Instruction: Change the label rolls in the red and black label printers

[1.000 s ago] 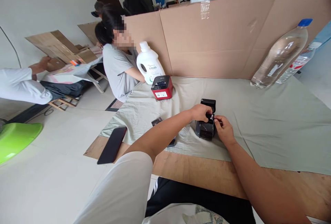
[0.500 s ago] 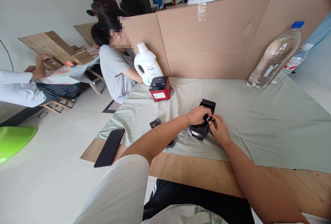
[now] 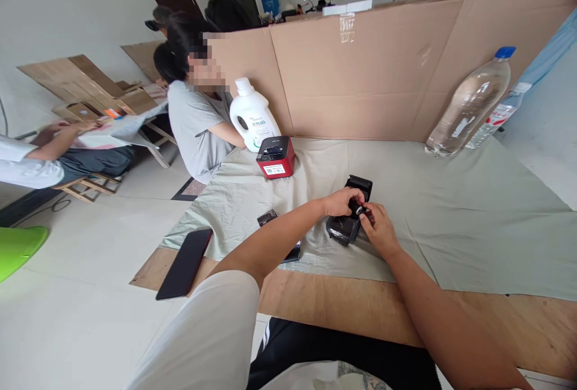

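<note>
Hands met over a small black label printer (image 3: pixel 347 222) near the front of the cloth-covered table (image 3: pixel 473 222), the device tipped toward the wearer with its lid (image 3: pixel 359 184) raised behind it. The left hand (image 3: pixel 341 202) curled over the printer's top, fingers bent down onto the open bay; the right hand (image 3: pixel 381 231) pinched a small white roll or tab (image 3: pixel 359 210) at the bay's mouth between thumb and forefinger. How firmly either hand gripped could not be told at that size.

The step in hand appeared to be seating or threading a label roll inside the open printer. The next move would likely call for a steadying left hand while the right fed the roll's end squarely into the slot, then lowered the lid without trapping the tape.

Left of the printer lay a small dark packet (image 3: pixel 267 217), and a black phone (image 3: pixel 184 263) rested over the table's bare plywood edge. Farther back stood a red label printer (image 3: pixel 275 158) just beside a white detergent jug (image 3: pixel 252 115), with a large clear water bottle (image 3: pixel 469 104) against the cardboard partition (image 3: pixel 369 77). Beyond, a person in a grey shirt (image 3: pixel 193 125) sat at the table's far corner.
</note>
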The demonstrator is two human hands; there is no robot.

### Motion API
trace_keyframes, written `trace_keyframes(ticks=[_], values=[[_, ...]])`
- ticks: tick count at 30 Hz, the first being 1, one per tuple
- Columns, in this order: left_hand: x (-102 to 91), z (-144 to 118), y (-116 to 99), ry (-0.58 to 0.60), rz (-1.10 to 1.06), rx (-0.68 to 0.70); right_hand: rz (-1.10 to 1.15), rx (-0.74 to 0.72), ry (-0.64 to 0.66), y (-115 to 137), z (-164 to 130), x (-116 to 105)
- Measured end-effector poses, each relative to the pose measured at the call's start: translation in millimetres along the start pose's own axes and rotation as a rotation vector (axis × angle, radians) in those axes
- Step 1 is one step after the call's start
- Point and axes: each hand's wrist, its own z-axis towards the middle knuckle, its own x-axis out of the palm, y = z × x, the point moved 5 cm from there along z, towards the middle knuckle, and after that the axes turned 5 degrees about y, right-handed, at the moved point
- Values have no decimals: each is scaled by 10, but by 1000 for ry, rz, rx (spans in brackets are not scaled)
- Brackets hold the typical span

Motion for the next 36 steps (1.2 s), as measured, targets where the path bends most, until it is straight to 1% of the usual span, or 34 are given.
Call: trace_keyframes(ticks=[2, 3, 5, 7, 9, 11, 13, 15, 16, 17, 19, 22, 24, 26, 29, 32, 34, 36], values=[[15, -28, -62, -87, 170, 30, -14, -6, -6, 1, 1, -1], [21, -42, -90, -127, 222, 47, -20, -14, -8, 7, 2, -2], [7, -68, -137, -198, 215, 75, -24, -27, -2, 21, 2, -4], [-73, -107, -167, -262, 42, 77, -17, -26, 12, 28, 1, -3], [-210, -186, -191, -291, -254, 49, -10, -20, 22, 28, -2, -5], [-366, -331, -232, -252, -565, 12, -2, -24, 21, 29, -5, -11], [-504, -557, -285, -135, -788, -50, 2, -30, 12, 34, -9, -20], [-613, -858, -302, 8, -877, -156, -2, -25, 8, 38, -14, -24], [-670, -1027, -280, 42, -882, -215, -6, -19, 9, 38, -15, -24], [-730, -1203, -234, 47, -866, -277, -9, -11, 11, 37, -17, -22], [-853, -1559, -81, -13, -784, -401, -12, 4, 14, 35, -18, -18], [-985, -2074, 217, -108, -555, -592, -20, 10, 15, 36, -18, -11], [-1015, -2360, 398, -135, -380, -701, -21, 5, 12, 40, -15, -8], [-985, -2559, 533, -144, -272, -767, -21, -4, 5, 43, -11, -9], [-870, -2689, 655, -146, -204, -813, -32, -21, -2, 49, -5, -13], [-806, -2687, 705, -159, -78, -828, -43, -22, 1, 48, -7, -12], [-836, -2652, 708, -209, 51, -831, -46, -23, 2, 50, -12, -10], [-903, -2608, 707, -309, 173, -865, -49, -29, -2, 56, -17, -8]])
